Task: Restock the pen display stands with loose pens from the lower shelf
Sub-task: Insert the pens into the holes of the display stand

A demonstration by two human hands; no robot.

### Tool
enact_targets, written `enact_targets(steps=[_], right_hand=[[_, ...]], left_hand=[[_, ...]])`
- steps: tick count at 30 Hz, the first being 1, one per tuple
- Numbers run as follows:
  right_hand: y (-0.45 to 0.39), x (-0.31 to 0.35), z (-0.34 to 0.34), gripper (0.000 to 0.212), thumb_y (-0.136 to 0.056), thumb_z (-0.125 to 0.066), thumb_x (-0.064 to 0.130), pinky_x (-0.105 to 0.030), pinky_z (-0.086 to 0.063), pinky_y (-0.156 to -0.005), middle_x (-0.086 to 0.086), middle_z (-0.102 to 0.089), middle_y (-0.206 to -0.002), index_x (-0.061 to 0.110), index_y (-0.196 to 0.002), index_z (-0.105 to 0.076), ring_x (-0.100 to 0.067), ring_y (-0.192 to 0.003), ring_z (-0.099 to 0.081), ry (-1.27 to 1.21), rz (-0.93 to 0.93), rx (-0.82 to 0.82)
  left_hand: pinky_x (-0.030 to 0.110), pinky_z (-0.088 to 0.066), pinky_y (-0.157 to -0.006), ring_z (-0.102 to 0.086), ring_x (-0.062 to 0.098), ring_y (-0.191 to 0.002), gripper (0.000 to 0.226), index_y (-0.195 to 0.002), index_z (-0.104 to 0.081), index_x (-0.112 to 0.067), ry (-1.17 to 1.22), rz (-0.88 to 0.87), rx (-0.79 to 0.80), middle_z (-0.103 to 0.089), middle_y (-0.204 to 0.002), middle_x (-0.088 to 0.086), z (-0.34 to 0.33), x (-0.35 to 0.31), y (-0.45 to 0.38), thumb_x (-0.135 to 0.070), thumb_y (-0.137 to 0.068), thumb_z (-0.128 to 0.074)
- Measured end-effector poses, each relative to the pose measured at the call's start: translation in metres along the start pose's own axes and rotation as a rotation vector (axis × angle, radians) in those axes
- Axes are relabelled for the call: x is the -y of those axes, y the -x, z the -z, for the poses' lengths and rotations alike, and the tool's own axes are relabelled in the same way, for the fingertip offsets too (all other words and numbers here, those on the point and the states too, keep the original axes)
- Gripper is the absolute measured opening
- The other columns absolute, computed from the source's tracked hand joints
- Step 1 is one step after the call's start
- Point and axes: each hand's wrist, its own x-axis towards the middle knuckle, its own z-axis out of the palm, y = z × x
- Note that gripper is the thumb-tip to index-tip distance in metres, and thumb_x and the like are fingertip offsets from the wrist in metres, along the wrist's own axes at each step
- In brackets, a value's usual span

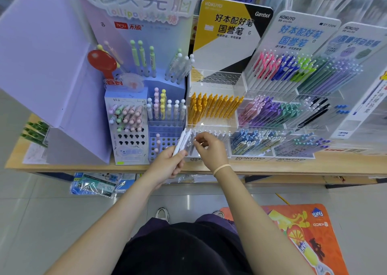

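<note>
We've got our left hand (167,166) gripping a bunch of white pens (181,142), fingers curled round them, near the front of the clear stand (209,126). Our right hand (209,149) pinches one pen in its near row.

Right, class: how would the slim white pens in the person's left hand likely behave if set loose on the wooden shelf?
The slim white pens look round-barrelled, so they would probably roll. Their smooth plastic may slip from the left hand's grip. They seem stiff and light, held fanned without drooping above the wooden shelf.
</note>
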Motion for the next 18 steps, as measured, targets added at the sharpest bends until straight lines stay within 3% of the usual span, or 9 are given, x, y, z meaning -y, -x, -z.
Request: enact_targets(steps=[7,13,15,18], right_hand=[[-0.001,0.005,0.004,0.009,-0.091,-0.067,0.015,-0.037,-0.054,-0.074,-0.002,-0.068,-0.086,0.009,-0.097,-0.070,-0.017,-0.074,-0.060,0.075,0.033,0.036],[0.004,-0.004,0.002,0.012,-0.089,-0.066,0.014,-0.037,-0.053,-0.069,0.006,-0.060,-0.082,0.012,-0.101,-0.068,-0.017,-0.069,-0.056,0.130,0.026,0.043],[0.004,-0.002,0.005,0.016,-0.091,-0.064,0.014,-0.031,-0.051,-0.070,0.004,-0.062,-0.084,0.013,-0.106,-0.070,-0.013,-0.069,-0.055,0.064,-0.029,0.036],[0.000,0.013,0.016,0.014,-0.097,-0.058,0.015,-0.026,-0.049,-0.061,-0.002,-0.068,-0.085,0.012,-0.100,-0.071,-0.012,-0.064,-0.059,-0.281,-0.178,-0.012]], left_hand=[[0.021,-0.027,-0.043,-0.035,0.011,-0.044,0.023,-0.116,-0.064,-0.022,0.018,-0.043,-0.010,-0.052,-0.063,-0.001,0.001,-0.003,0.000,-0.033,-0.107,-0.046],[0.021,-0.024,-0.043,-0.031,0.010,-0.046,0.019,-0.111,-0.059,-0.015,0.044,-0.012,-0.009,-0.050,-0.064,0.000,0.003,-0.006,-0.003,-0.030,-0.106,-0.048],[0.020,-0.025,-0.042,-0.032,0.011,-0.046,0.018,-0.109,-0.059,-0.013,0.045,-0.015,-0.002,-0.051,-0.066,0.000,0.002,-0.007,-0.002,-0.027,-0.106,-0.048],[0.017,-0.027,-0.041,-0.036,0.010,-0.046,0.022,-0.112,-0.064,-0.011,0.032,-0.025,0.017,-0.053,-0.065,-0.001,0.000,-0.009,-0.003,-0.027,-0.105,-0.050]])
